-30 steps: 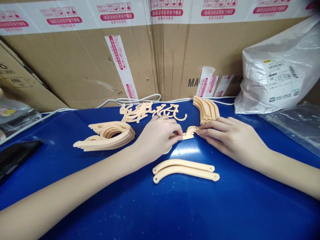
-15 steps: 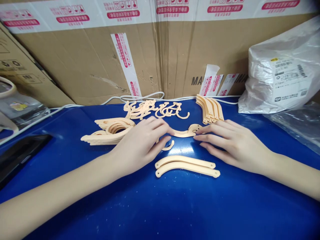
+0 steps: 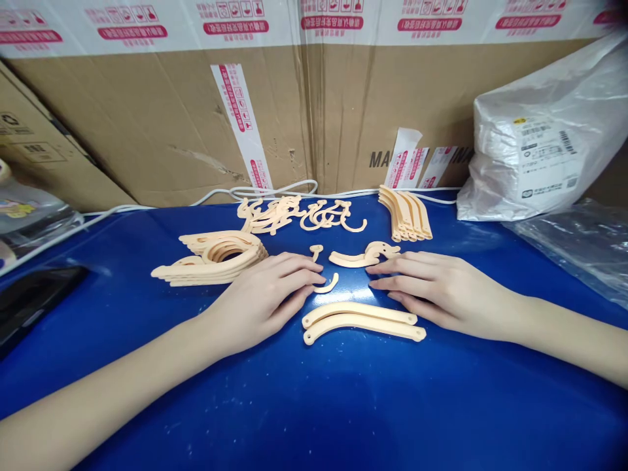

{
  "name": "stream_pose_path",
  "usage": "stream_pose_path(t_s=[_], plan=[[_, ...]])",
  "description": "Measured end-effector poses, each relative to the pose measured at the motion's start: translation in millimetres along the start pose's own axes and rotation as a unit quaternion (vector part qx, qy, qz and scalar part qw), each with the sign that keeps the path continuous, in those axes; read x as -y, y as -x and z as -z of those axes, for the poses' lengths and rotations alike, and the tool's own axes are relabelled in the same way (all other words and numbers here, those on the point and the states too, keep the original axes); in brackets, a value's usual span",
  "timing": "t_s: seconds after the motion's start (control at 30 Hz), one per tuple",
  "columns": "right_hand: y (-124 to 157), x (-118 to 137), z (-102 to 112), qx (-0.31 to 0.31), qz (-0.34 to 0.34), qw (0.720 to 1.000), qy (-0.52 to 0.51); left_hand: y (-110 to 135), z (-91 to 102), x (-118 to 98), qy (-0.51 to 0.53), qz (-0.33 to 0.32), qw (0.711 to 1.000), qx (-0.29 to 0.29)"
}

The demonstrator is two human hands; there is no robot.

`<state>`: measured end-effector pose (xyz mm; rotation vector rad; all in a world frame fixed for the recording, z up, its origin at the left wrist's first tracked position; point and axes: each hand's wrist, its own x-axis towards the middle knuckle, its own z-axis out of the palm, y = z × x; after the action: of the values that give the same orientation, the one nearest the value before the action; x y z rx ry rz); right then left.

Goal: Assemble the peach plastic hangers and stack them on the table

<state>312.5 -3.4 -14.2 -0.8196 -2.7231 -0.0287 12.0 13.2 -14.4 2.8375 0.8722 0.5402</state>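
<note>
My left hand (image 3: pixel 272 294) lies low over the table with its fingers stretched out, the fingertips at a cream plastic hook (image 3: pixel 328 284) and covering part of it. To the right, my right hand (image 3: pixel 441 291) is spread out flat, fingertips beside a cream curved piece with a rounded, holed end (image 3: pixel 358 257); whether they touch it I cannot tell. Two curved cream arms (image 3: pixel 363 320) with holes at their ends lie side by side in front, between the hands. Beyond my left wrist sits a stack of cream curved pieces (image 3: pixel 216 258).
At the back are a pile of cream hooks (image 3: pixel 275 214) and a stack of curved arms (image 3: pixel 405 212). A white cable (image 3: pixel 210 194) runs along a large cardboard box (image 3: pixel 171 124). A wrapped white package (image 3: pixel 520 144) stands at right, a black phone (image 3: pixel 42 304) at left.
My left hand has drawn back left and nearer, off the curved piece and onto the hook. The right hand has shifted slightly left. The view has turned a little.
</note>
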Motion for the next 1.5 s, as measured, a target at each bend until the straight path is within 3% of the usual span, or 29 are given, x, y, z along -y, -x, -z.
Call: stream_pose_path(t_s=[1.5], plan=[[7, 10, 11, 0.017, 0.013, 1.000, 0.017, 3, 6.7, -15, 0.008, -0.008, 1.000, -0.009]])
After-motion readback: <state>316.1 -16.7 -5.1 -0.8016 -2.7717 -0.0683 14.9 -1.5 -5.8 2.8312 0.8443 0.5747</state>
